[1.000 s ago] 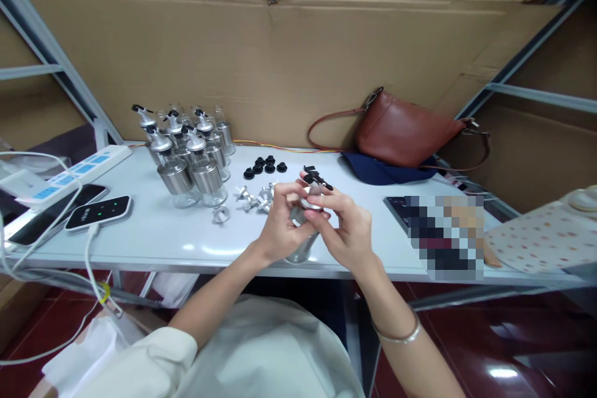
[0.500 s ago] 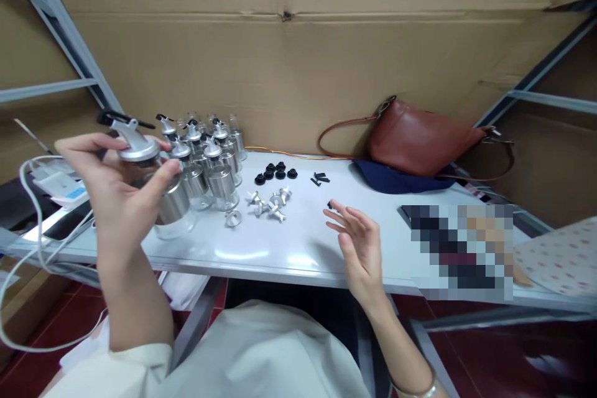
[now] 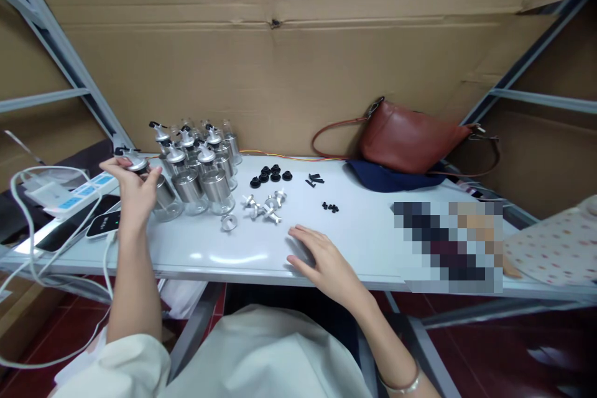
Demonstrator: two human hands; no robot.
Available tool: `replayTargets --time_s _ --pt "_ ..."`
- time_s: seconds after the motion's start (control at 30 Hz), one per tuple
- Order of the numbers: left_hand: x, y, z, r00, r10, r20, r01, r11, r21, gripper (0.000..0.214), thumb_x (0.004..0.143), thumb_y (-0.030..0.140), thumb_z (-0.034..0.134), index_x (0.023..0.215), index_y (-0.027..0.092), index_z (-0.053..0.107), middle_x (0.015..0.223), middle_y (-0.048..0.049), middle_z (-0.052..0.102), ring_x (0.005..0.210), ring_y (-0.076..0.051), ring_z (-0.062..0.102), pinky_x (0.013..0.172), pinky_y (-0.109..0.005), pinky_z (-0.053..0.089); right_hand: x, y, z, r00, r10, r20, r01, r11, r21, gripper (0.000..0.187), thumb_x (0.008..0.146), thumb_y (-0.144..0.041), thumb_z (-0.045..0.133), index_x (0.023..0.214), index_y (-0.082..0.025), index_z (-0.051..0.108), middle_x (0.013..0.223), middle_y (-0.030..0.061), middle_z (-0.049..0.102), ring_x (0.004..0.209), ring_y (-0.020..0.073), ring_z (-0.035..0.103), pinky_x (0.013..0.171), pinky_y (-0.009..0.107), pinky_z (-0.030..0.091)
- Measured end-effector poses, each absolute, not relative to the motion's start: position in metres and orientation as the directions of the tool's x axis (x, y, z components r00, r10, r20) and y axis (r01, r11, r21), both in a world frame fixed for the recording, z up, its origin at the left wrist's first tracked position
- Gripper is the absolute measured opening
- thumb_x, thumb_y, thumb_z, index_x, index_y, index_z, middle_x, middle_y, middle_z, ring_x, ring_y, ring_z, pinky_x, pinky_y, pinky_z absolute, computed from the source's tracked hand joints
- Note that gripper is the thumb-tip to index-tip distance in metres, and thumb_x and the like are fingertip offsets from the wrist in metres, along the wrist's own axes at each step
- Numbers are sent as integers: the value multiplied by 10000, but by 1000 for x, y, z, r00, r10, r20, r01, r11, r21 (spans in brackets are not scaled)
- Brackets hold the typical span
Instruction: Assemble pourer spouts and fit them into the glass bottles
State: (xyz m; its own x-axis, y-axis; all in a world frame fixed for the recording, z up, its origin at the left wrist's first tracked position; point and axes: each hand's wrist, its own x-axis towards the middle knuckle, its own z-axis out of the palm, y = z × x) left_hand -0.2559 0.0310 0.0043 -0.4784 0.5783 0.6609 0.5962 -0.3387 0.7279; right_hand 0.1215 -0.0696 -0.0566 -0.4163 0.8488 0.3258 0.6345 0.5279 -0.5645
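Observation:
My left hand point(image 3: 136, 193) is closed around the neck of a glass bottle point(image 3: 166, 198) with a metal band and a silver pourer top, standing at the left end of the group. Beside it are several similar glass bottles point(image 3: 217, 189), the front ones topped with silver and black pourers. My right hand point(image 3: 321, 258) hovers low over the white table point(image 3: 252, 255), palm down, fingers spread and holding nothing. Nearest to it lie loose silver pourer spouts point(image 3: 271, 210) and a silver ring-shaped cap point(image 3: 229, 222). Farther off are tiny black parts point(image 3: 331, 207).
Black stoppers point(image 3: 265, 176) and black strips point(image 3: 315, 180) lie behind the spouts. A brown bag point(image 3: 410, 137) rests on dark blue cloth point(image 3: 392, 177). At the left are a power strip point(image 3: 84, 193), cables and a phone-like device point(image 3: 103, 224). Cardboard point(image 3: 280, 87) stands behind.
My left hand has lowered the bottle and moved it away toward the table's left end. My right hand has moved left and turned palm down, away from the tiny black parts.

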Motion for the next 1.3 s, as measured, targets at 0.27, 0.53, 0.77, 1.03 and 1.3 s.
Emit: replayTargets --time_s 0.27,0.53,0.77,1.03,1.3 --pt "-263 48 -4 -401 580 709 710 -293 641 475 833 394 637 920 234 198 1041 -35 315 991 -144 444 999 -377 383 115 -71 -57 -578 791 199 706 608 -364 833 725 -519 702 1391 -92 440 1468 218 388 1388 334 334 1140 538 296" --pt "-256 43 -9 -329 633 701 814 -186 550 807 575 276 844 1023 187 179 1249 -144 227 1289 -263 266 1151 -414 188 112 -71 -61 -641 761 104 735 647 -205 964 606 -140 754 1455 -70 303 1544 212 225 1441 323 190 1173 492 240" --pt "-223 23 5 -388 448 805 792 -284 540 744 584 193 775 1059 191 202 1279 -145 268 1287 -250 306 1086 -418 286 110 -72 -58 -638 767 68 746 637 -193 978 539 39 583 1462 -73 281 1553 203 198 1448 308 162 1184 479 222" --pt "-144 -48 -10 46 678 734 760 -501 414 142 846 254 499 976 227 449 900 -24 548 726 -160 564 597 -271 435 109 -74 -59 -627 776 74 752 627 -202 960 552 26 564 1463 -58 273 1560 196 188 1454 299 139 1195 469 190" --pt "-145 -49 -37 -12 985 170 936 -49 348 439 914 525 348 1194 208 466 848 -21 607 728 -217 623 624 -301 436 110 -75 -55 -617 784 66 755 614 -230 936 576 20 581 1459 -47 280 1561 203 176 1458 295 132 1198 463 177"
